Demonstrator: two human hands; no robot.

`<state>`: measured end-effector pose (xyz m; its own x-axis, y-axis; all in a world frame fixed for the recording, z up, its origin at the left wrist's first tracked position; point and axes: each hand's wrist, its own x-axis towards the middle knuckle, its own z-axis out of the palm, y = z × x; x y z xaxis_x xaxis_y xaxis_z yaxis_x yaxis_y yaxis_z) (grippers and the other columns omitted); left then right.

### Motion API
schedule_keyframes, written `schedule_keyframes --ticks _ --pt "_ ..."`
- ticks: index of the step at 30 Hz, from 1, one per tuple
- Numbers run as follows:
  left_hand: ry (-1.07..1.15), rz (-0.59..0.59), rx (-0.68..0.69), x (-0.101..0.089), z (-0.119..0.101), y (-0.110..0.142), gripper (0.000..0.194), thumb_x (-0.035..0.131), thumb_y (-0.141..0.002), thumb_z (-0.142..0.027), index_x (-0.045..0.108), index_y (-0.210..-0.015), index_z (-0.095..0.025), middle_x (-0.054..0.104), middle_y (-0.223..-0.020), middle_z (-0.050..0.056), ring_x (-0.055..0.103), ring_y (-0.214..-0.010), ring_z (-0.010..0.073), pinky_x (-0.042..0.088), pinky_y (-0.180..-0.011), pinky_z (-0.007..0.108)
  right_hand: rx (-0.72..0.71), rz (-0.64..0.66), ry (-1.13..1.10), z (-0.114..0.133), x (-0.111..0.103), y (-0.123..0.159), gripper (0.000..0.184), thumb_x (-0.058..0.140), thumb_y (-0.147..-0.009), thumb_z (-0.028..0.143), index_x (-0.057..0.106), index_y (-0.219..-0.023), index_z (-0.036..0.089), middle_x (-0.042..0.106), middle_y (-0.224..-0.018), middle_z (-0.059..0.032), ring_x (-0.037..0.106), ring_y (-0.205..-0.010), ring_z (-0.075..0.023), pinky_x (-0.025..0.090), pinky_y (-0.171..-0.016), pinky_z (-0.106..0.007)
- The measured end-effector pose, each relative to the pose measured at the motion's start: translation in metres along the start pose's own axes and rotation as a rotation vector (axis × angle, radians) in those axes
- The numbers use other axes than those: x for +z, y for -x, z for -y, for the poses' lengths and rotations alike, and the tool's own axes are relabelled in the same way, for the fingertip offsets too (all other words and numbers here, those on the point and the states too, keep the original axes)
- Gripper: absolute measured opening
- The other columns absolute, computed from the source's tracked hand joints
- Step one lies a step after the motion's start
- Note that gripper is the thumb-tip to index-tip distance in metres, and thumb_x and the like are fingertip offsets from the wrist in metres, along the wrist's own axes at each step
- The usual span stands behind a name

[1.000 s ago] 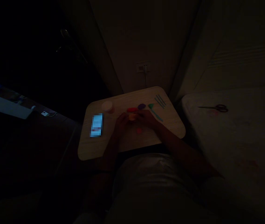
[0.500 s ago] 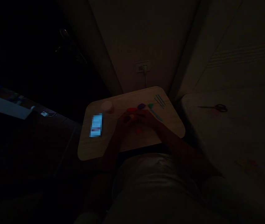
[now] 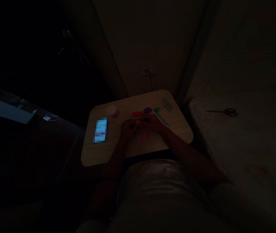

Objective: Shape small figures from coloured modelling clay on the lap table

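Observation:
In the dim light, my left hand (image 3: 128,127) is closed with its fingers around a small orange lump of modelling clay (image 3: 138,122). My right hand (image 3: 152,122) meets it from the other side, its fingers bent and pinching at the same lump. Shadow hides most of the fingertips. Just beyond the hands lie a red clay piece (image 3: 138,114) and a purple clay piece (image 3: 148,110). A pinkish-red clay ball (image 3: 144,136) rests on the small wooden table (image 3: 118,147), nearer my body than the hands.
A lit phone (image 3: 100,130) lies at the table's left, with a pale-lidded tub (image 3: 112,111) behind it. To the right are a green piece (image 3: 157,110), a light blue tool (image 3: 163,120) and several thin sticks (image 3: 167,105). Scissors (image 3: 225,112) lie on the pale surface at right.
My hands have shifted slightly around the orange clay, and more of it shows between the fingers. The red piece beyond is less covered. The other things stay in place.

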<state>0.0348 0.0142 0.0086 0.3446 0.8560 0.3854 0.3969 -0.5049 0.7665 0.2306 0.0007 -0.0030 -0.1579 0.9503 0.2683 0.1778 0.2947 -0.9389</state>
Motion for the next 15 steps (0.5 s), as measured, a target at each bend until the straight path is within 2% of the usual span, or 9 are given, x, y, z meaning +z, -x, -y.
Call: schedule_keyframes --ticks 5,8,11,15 --pt "-0.062 -0.013 0.105 -0.0018 -0.0081 -0.0016 0.030 0.068 -0.095 -0.048 0.079 -0.099 -0.021 0.077 -0.092 0.007 0.070 -0.082 0.0209 0.056 -0.078 0.034 -0.001 -0.045 -0.004 -0.0014 0.0029 -0.0012 0.041 0.078 -0.081 0.056 0.076 -0.098 0.018 0.078 -0.094 -0.0069 0.071 -0.085 -0.0203 0.055 -0.077 -0.032" --pt "-0.075 -0.035 0.126 -0.0025 -0.0088 -0.0017 0.028 0.070 -0.093 -0.047 0.076 -0.090 -0.020 0.075 -0.086 0.005 0.067 -0.078 0.0196 0.053 -0.074 0.032 -0.009 -0.003 -0.006 -0.0006 0.0023 -0.0009 0.042 0.078 -0.082 0.054 0.077 -0.105 0.019 0.079 -0.100 -0.0075 0.072 -0.089 -0.0212 0.056 -0.081 -0.033" --pt "-0.063 -0.038 0.090 -0.0032 -0.0076 -0.0004 0.026 0.075 -0.088 -0.045 0.073 -0.083 -0.019 0.073 -0.081 0.004 0.064 -0.073 0.0182 0.050 -0.069 0.030 -0.028 0.068 0.060 0.0002 0.0002 -0.0005 0.038 0.076 -0.085 0.052 0.080 -0.104 0.019 0.080 -0.100 -0.0068 0.073 -0.090 -0.0221 0.055 -0.083 -0.034" --pt "-0.059 -0.024 0.016 -0.0039 -0.0061 0.0017 0.021 0.076 -0.084 -0.036 0.070 -0.073 -0.019 0.068 -0.071 0.001 0.058 -0.066 0.0167 0.046 -0.064 0.029 -0.060 0.100 0.112 0.0003 -0.0015 -0.0015 0.036 0.080 -0.082 0.047 0.082 -0.105 0.019 0.081 -0.099 -0.0074 0.074 -0.089 -0.0226 0.054 -0.081 -0.033"
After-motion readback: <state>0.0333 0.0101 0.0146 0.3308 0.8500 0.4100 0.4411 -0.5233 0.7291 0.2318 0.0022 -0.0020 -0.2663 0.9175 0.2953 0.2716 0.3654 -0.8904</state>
